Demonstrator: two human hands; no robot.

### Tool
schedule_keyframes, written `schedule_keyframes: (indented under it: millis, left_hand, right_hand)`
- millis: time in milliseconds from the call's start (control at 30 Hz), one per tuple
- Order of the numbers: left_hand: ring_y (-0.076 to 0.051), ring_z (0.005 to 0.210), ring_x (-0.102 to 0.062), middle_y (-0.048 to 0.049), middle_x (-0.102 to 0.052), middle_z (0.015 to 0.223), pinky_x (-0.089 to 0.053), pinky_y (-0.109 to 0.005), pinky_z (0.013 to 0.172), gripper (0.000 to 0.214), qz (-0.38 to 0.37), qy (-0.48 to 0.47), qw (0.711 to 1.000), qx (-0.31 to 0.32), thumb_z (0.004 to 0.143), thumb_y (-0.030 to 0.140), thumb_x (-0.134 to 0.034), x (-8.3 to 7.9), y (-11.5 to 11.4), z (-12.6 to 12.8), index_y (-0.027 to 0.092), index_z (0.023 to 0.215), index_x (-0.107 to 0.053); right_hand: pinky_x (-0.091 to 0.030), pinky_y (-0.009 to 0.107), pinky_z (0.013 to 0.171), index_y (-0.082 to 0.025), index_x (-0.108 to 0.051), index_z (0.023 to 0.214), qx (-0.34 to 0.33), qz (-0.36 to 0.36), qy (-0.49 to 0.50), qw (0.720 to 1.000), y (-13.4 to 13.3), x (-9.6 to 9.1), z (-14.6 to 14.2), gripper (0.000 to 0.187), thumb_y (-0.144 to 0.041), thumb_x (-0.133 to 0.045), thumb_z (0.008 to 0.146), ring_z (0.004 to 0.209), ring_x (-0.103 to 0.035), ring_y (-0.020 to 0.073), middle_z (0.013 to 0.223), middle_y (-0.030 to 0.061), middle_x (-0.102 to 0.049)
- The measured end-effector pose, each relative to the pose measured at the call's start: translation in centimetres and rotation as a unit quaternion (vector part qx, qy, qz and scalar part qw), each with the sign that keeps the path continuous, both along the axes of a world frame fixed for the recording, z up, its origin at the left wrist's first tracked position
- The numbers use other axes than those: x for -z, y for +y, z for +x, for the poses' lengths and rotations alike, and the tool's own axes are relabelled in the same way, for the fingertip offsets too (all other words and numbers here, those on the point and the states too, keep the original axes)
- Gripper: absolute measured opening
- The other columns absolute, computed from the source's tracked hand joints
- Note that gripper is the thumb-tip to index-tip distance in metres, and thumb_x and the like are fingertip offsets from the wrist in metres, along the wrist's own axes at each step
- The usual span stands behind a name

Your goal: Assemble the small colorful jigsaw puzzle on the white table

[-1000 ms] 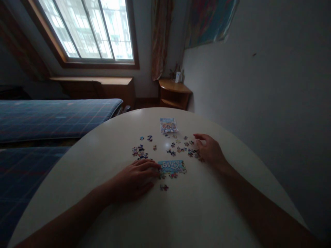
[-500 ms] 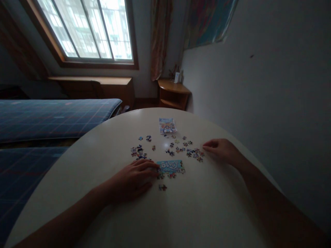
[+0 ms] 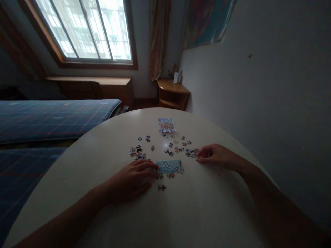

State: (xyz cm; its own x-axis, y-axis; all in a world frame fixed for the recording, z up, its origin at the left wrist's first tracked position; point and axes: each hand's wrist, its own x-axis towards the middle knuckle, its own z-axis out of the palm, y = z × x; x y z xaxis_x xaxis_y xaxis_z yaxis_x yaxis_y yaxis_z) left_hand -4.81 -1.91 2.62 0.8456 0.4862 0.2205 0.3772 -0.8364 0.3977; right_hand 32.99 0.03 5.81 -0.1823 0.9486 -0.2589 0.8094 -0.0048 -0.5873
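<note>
A partly joined jigsaw puzzle (image 3: 169, 166) with a light-blue lettered top strip lies on the white round table (image 3: 196, 213). My left hand (image 3: 134, 177) rests flat at its left edge, fingers stretched, fingertips touching it. My right hand (image 3: 214, 156) is at the right-hand cluster of loose puzzle pieces (image 3: 190, 152), thumb and fingers bent around pieces there; whether one is gripped is hidden. Another heap of pieces (image 3: 137, 151) lies beyond my left hand. A joined pair of pieces (image 3: 161, 187) sits below the puzzle.
A printed picture sheet (image 3: 167, 125) lies behind the pieces. Left of the table are blue plaid mattresses (image 3: 57, 117). A wooden corner shelf (image 3: 173, 86) and a desk (image 3: 103, 81) stand at the back, and a wall (image 3: 271, 96) runs along the right.
My right hand has moved left and slightly nearer, onto the right edge of the piece cluster. My left hand stays at the puzzle.
</note>
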Motion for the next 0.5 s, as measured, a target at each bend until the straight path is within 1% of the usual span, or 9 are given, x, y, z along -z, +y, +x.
schedule_keyframes:
  millis: [267,333,433,467,500]
  left_hand:
    - [-0.025,0.127,-0.052,-0.0071,-0.058,0.137,-0.045,-0.045,0.107,0.034,0.0,-0.011,1.0,0.004,0.09,0.017,-0.058,-0.3,-0.1,0.1,0.025,0.123,-0.059]
    - [-0.024,0.127,-0.052,-0.0071,-0.058,0.137,-0.045,-0.045,0.108,0.034,-0.004,-0.011,1.0,0.006,0.09,0.017,-0.058,-0.4,-0.1,0.1,0.024,0.123,-0.059]
    - [-0.024,0.127,-0.052,-0.0067,-0.058,0.137,-0.044,-0.044,0.108,0.034,-0.009,-0.008,1.0,0.003,0.091,0.018,-0.057,-0.4,-0.1,0.2,0.025,0.124,-0.059]
    - [-0.024,0.128,-0.052,-0.0065,-0.058,0.137,-0.044,-0.044,0.108,0.035,-0.01,-0.004,1.0,0.001,0.091,0.018,-0.057,-0.4,-0.1,0.2,0.025,0.125,-0.059]
    - [-0.024,0.128,-0.051,-0.0063,-0.058,0.137,-0.044,-0.045,0.108,0.035,-0.009,0.001,1.0,-0.001,0.091,0.017,-0.057,-0.5,-0.1,0.3,0.025,0.125,-0.059]
  right_hand:
    - [-0.043,0.028,0.064,-0.016,-0.073,0.083,-0.043,-0.051,-0.008,0.998,-1.1,-0.8,-1.3,0.029,-0.043,-0.069,0.074,0.072,-0.062,0.0187,0.077,0.0061,-0.071]
    - [-0.043,0.027,0.063,-0.016,-0.071,0.081,-0.059,-0.043,-0.009,0.997,-1.5,-1.1,-1.9,0.025,-0.04,-0.069,0.075,0.072,-0.062,0.0181,0.078,0.0056,-0.071]
    - [-0.042,0.026,0.061,-0.017,-0.067,0.078,-0.08,-0.003,-0.015,0.997,-2.3,-1.7,-3.2,0.017,-0.034,-0.067,0.077,0.07,-0.061,0.0168,0.078,0.0046,-0.069]
    - [-0.042,0.025,0.061,-0.017,-0.067,0.079,-0.086,0.008,-0.006,0.996,-2.6,-1.8,-3.8,0.015,-0.032,-0.067,0.078,0.07,-0.061,0.0163,0.079,0.0043,-0.069]
    - [-0.043,0.025,0.061,-0.017,-0.068,0.085,-0.093,0.012,0.009,0.996,-2.8,-2.0,-4.5,0.015,-0.031,-0.066,0.079,0.07,-0.061,0.0161,0.079,0.0037,-0.068]
